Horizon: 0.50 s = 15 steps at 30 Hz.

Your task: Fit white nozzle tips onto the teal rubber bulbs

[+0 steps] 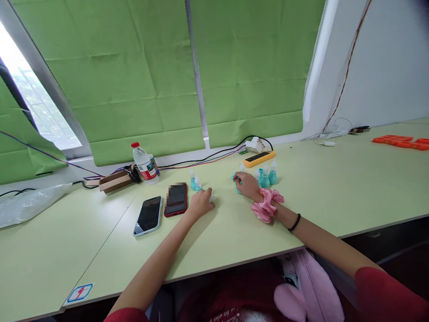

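Observation:
My left hand (201,203) rests low over the table with its fingers curled. A small translucent tip (212,199) shows between its thumb and forefinger. Just beyond that hand stand two teal squeeze bulbs with clear nozzle tips, one bulb (193,182) partly behind the other (199,186). My right hand (247,184) is closed at the fingertips on a teal squeeze bulb (234,177), mostly hidden by the fingers. To the right of this hand, several more teal bulbs (264,180) stand close together, most with clear tips.
Left of my left hand lie a red-cased phone (176,200) and a pale-cased phone (148,216). Behind them stand a plastic bottle (145,164) and an open cardboard box (115,180). A yellow device (259,158) and cables lie near the wall; orange pieces (400,142) are far right.

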Tool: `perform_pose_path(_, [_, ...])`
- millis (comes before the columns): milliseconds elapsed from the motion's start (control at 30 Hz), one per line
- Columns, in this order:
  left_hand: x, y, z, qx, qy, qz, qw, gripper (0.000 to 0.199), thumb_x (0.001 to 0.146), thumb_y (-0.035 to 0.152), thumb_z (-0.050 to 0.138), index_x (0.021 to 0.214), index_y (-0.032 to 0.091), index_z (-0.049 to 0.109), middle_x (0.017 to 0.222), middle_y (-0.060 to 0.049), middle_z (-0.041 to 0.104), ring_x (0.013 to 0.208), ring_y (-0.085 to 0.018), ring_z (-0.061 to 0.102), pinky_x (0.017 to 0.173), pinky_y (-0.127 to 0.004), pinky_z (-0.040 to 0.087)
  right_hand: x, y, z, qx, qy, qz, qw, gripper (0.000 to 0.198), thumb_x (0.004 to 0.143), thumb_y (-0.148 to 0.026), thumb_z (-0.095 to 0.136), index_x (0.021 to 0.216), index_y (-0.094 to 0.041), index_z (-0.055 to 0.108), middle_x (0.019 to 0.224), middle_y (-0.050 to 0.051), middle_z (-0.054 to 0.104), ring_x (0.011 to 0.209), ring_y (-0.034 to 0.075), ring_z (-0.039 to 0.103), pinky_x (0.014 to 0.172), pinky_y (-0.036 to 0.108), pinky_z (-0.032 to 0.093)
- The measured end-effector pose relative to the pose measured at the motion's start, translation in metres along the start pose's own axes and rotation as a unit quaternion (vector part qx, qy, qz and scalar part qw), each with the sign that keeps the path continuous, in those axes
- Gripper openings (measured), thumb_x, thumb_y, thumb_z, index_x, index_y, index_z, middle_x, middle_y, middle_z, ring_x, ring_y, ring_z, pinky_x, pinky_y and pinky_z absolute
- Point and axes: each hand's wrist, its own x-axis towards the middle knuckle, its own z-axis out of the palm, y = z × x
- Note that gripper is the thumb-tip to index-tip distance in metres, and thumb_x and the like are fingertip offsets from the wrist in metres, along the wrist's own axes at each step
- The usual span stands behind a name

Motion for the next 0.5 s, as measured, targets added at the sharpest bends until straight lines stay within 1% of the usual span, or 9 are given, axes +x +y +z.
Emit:
perform_pose_path(100, [-0.002, 0.0, -0.003, 0.017, -0.018, -0.008, 1.0, 0.023, 0.062, 0.024, 0.05, 0.084, 0.017, 0.049, 0.075, -0.007, 0.058, 0.072, -0.022, 0.055, 0.056, -0.026, 0.037, -0.001, -0.001, 0.006, 0.005, -0.008, -0.03, 1.0, 0.017, 0.07, -0.009, 0.041, 0.077, -0.018, 0.053, 0.083, 0.003, 0.058, 0.078, 0.017, 0.05, 0.067, 0.026, 0.038])
perform_pose_path(233, [-0.004, 0.001, -0.008, 0.028, -0.04, 0.005, 0.999, 0.024, 0.061, 0.025, 0.051, 0.084, 0.017, 0.048, 0.076, -0.008, 0.057, 0.071, -0.023, 0.056, 0.055, -0.027, 0.038, -0.006, -0.008, 0.017, 0.007, -0.008, -0.122, 0.992, 0.016, 0.073, -0.012, 0.042, 0.083, -0.016, 0.054, 0.087, 0.005, 0.056, 0.086, 0.018, 0.047, 0.074, 0.029, 0.039])
perform_pose_path(367, [-0.006, -0.002, -0.013, 0.029, -0.066, 0.024, 0.997, 0.025, 0.061, 0.027, 0.052, 0.083, 0.016, 0.049, 0.078, -0.008, 0.058, 0.072, -0.022, 0.056, 0.055, -0.027, 0.038, -0.009, -0.018, 0.024, -0.011, -0.029, -0.203, 0.979, 0.018, 0.074, -0.012, 0.042, 0.088, -0.016, 0.053, 0.091, 0.006, 0.054, 0.089, 0.018, 0.045, 0.077, 0.031, 0.04])
perform_pose_path(433, [-0.007, -0.003, -0.013, 0.027, -0.074, 0.035, 0.996, 0.022, 0.063, 0.027, 0.05, 0.082, 0.016, 0.05, 0.078, -0.008, 0.058, 0.072, -0.022, 0.056, 0.055, -0.027, 0.038, -0.005, -0.021, 0.026, -0.036, -0.036, -0.221, 0.974, 0.021, 0.074, -0.009, 0.043, 0.092, -0.015, 0.052, 0.099, 0.008, 0.051, 0.094, 0.019, 0.043, 0.079, 0.033, 0.04])
perform_pose_path(500, [-0.007, -0.003, -0.013, 0.025, -0.073, 0.045, 0.996, 0.019, 0.065, 0.025, 0.047, 0.081, 0.016, 0.05, 0.077, -0.008, 0.058, 0.071, -0.022, 0.056, 0.056, -0.027, 0.038, 0.002, -0.022, 0.028, -0.071, -0.043, -0.212, 0.974, 0.026, 0.071, -0.004, 0.044, 0.093, -0.015, 0.053, 0.11, 0.01, 0.046, 0.098, 0.022, 0.041, 0.079, 0.035, 0.039])
